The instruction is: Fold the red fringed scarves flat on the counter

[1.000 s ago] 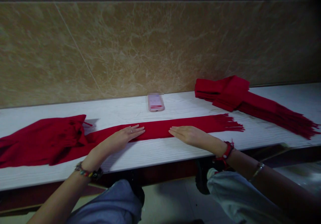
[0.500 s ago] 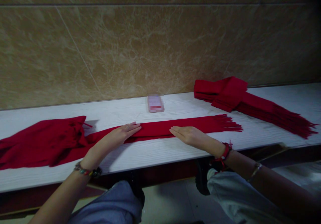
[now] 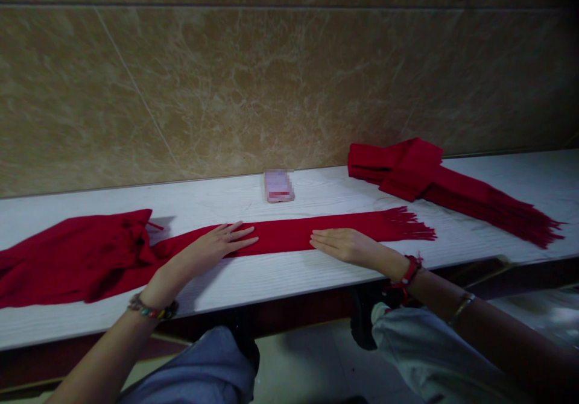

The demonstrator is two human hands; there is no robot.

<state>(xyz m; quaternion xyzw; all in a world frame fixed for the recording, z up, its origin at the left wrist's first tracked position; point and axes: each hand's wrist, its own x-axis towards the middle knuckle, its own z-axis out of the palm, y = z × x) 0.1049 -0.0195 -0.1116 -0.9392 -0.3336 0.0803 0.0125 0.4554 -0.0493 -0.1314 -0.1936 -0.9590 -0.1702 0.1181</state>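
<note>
A long red scarf [image 3: 284,236] lies in a narrow folded strip along the white tabletop, its fringed end toward the right. On the left part of the strip rests my left hand [image 3: 221,240], fingers spread and palm down. My right hand [image 3: 346,245] lies flat on the strip farther right, its fingers straight and close together. Neither hand grips the cloth. At the far left the strip runs into a bunched heap of red cloth [image 3: 85,250]; how the two join is partly hidden by my left wrist.
A second red scarf [image 3: 411,172], folded over with its fringe toward the right, lies near the wall at the back right. A small pinkish packet [image 3: 278,186], blurred out, sits against the brown marbled wall [image 3: 253,90]. The white tabletop [image 3: 280,274] ends just before my knees.
My left hand's fingers have spread apart and flattened on the scarf. My right hand has shifted slightly right along it. The strip's near edge now lies smoother.
</note>
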